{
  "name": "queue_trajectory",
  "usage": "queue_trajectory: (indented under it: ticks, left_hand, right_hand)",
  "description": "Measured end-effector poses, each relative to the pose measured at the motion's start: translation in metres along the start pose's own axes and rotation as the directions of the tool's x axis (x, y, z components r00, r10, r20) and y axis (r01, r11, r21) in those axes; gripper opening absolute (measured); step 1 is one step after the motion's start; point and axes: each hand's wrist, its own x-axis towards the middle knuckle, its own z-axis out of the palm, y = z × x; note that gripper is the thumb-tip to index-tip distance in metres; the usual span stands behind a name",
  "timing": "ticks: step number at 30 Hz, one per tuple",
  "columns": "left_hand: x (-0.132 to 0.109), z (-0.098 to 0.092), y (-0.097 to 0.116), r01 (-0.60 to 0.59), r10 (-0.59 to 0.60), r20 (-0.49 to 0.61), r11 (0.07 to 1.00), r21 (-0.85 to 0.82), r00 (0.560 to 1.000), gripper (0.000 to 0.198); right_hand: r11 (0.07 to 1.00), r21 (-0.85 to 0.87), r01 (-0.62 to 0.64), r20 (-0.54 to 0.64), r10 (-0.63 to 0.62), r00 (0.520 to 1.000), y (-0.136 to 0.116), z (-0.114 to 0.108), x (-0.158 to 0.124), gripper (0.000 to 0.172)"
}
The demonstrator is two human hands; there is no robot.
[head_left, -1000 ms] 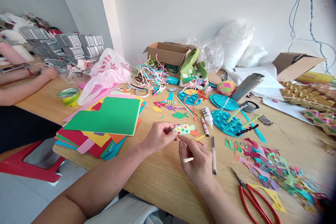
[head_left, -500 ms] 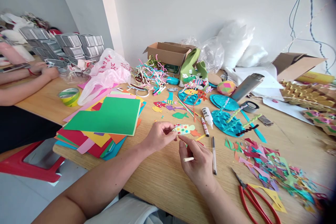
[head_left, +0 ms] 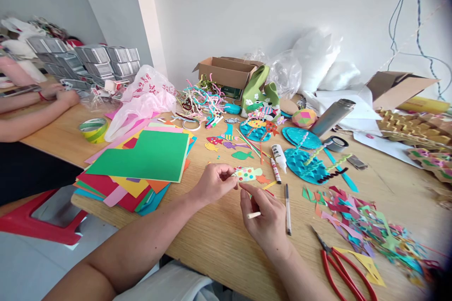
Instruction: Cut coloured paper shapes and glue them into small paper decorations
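Observation:
My left hand (head_left: 218, 181) pinches a pale green paper fish (head_left: 248, 174) with coloured dots by its left end, above the table. My right hand (head_left: 265, 218) is curled just below and to the right of it, closed round a thin white stick (head_left: 253, 215); most of the stick is hidden, so its kind is unclear. Beyond the hands lie a green paper fish (head_left: 242, 155), a yellow paper fish (head_left: 211, 147) and a red paper fish (head_left: 214, 140). An orange paper piece (head_left: 262, 179) shows behind the dotted fish. A marker (head_left: 275, 170) and a black-capped pen (head_left: 288, 209) lie close by.
Red-handled scissors (head_left: 341, 263) and paper scraps (head_left: 377, 225) lie at right. Coloured paper sheets (head_left: 155, 150) are stacked at left. A glue bottle (head_left: 279, 157), blue discs (head_left: 305, 165) and a metal flask (head_left: 333, 117) are behind. Another person's hands (head_left: 65, 96) rest far left.

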Motion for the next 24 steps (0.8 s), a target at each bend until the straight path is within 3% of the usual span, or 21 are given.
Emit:
queue_trajectory:
  ticks: [6, 14, 17, 20, 24]
  left_hand:
    - [-0.0006, 0.0000, -0.0017, 0.003, -0.003, 0.008, 1.000, -0.004, 1.000, 0.018]
    - [0.0006, -0.0003, -0.0010, 0.012, -0.012, 0.000, 1.000, 0.002, 1.000, 0.019]
    - [-0.0002, -0.0006, 0.0004, 0.016, -0.016, 0.012, 1.000, 0.016, 1.000, 0.019]
    - [-0.0020, 0.0002, 0.0016, -0.009, 0.009, 0.004, 0.996, 0.093, 1.000, 0.020]
    - [-0.0057, 0.0029, 0.0005, -0.126, 0.136, -0.020, 0.953, 0.274, 0.990, 0.020]
  right_hand:
    - [1.000, -0.024, -0.017, -0.008, 0.017, 1.000, 0.0004, 0.0005, -0.0001, 0.021]
    - [0.999, -0.001, -0.054, 0.010, 0.054, 0.999, -0.0014, 0.0001, 0.0016, 0.013]
    - [0.981, 0.054, -0.189, -0.004, 0.189, 0.982, -0.0019, 0.0007, 0.0022, 0.012]
    - [0.912, 0.153, -0.380, 0.015, 0.382, 0.924, -0.0013, 0.0022, 0.0039, 0.018]
    - [0.828, 0.230, -0.510, 0.054, 0.513, 0.857, -0.0002, 0.0039, 0.0076, 0.026]
